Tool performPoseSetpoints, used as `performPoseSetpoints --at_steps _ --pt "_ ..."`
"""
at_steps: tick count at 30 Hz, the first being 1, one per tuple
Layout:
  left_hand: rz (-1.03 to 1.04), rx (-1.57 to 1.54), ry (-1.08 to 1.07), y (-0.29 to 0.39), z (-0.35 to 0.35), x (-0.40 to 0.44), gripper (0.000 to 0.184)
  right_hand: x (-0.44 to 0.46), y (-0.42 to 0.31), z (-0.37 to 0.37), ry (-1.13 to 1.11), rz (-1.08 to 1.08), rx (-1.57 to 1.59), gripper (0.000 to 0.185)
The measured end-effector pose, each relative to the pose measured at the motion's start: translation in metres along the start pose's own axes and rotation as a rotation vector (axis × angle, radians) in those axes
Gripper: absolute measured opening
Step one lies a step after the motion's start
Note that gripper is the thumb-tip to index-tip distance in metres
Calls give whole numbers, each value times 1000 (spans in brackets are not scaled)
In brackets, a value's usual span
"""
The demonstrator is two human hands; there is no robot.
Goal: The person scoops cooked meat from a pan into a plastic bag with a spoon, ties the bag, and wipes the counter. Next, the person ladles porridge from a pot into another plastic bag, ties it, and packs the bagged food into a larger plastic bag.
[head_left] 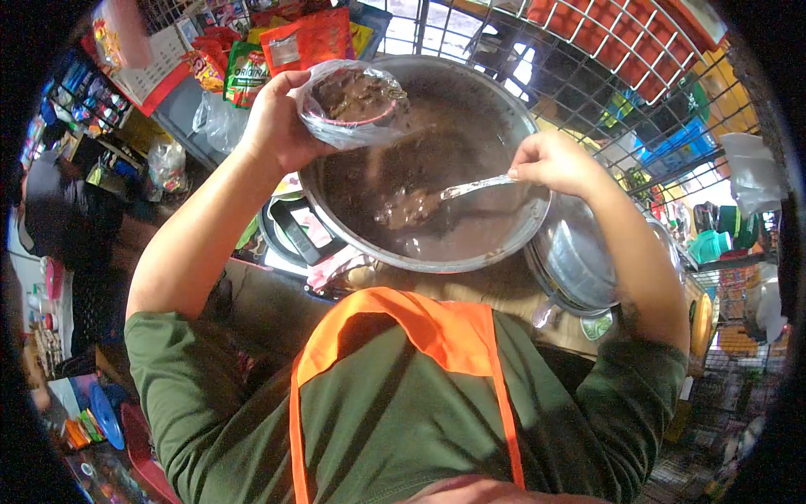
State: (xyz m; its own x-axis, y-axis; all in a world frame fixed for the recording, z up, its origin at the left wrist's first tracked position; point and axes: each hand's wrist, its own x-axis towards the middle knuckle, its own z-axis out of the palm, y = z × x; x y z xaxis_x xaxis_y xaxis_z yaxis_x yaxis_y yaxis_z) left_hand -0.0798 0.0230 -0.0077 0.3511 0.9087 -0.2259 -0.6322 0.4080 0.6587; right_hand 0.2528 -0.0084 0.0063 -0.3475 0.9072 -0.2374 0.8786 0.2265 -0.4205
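Observation:
My left hand point(281, 126) is wrapped round the side of a bowl point(357, 101) covered with a clear plastic bag and filled with brown, lumpy food. The bowl is raised over the left rim of a large metal pot point(323, 220). Thick brown food point(453, 143) lies in the pot. Pinched between the fingers of my right hand point(550, 164) is the handle of a pale spoon point(478, 186), above the pot's right side. The spoon's lower end is hidden in a brown lump near the middle of the pot.
Metal lids or pans point(575, 252) lie right of the pot. A dark phone-like object point(304, 231) is at its lower left. Colourful packets point(306, 40) stand behind my left hand. Wire grating point(579, 76) with a red basket point(625, 42) borders the far right side.

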Motion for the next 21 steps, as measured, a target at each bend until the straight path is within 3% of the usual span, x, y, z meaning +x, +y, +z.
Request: performPoseSetpoints --at_steps 10,15,21 --pt "-19 42 2 -2 2 4 51 -30 27 -44 156 197 156 18" --pt "-122 28 -54 -11 2 10 52 -45 11 -65 400 159 -25 17" --pt "-209 26 -155 -19 6 15 54 -41 -25 -68 481 76 17 21"
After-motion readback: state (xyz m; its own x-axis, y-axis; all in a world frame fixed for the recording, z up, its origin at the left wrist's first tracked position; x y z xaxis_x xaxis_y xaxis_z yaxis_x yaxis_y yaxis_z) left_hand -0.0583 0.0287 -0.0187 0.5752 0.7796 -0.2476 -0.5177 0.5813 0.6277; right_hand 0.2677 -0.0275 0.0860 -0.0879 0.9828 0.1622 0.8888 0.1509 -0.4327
